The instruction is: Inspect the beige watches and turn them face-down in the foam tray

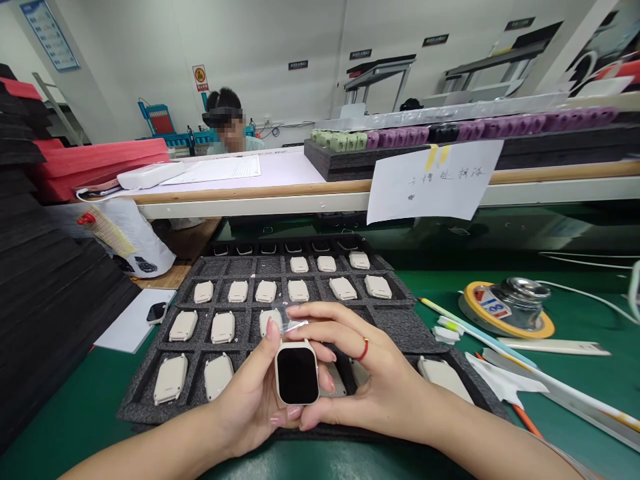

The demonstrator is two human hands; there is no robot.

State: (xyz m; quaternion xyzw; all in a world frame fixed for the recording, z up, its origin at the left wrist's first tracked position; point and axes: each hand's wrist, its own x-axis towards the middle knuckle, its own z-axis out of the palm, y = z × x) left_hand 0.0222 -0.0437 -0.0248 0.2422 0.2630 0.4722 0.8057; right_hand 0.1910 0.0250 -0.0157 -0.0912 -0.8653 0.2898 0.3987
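Note:
My left hand point(250, 393) and my right hand point(370, 373) together hold a cream smartwatch body point(297, 373) with a black screen, face up, just above the near edge of a black foam tray point(400, 317). My right thumb and forefinger pinch a clear film point(290, 323) that lifts off above the watch's top edge. The tray's pockets hold several cream watch bodies point(223, 327) lying face down. A red ring sits on a finger of my right hand.
A tape roll with a metal dish point(507, 307) and pens and strips point(500, 347) lie right of the tray. Stacked black foam point(45, 293) stands at left. A paper note point(433, 180) hangs from the shelf ahead. A person sits beyond the far bench.

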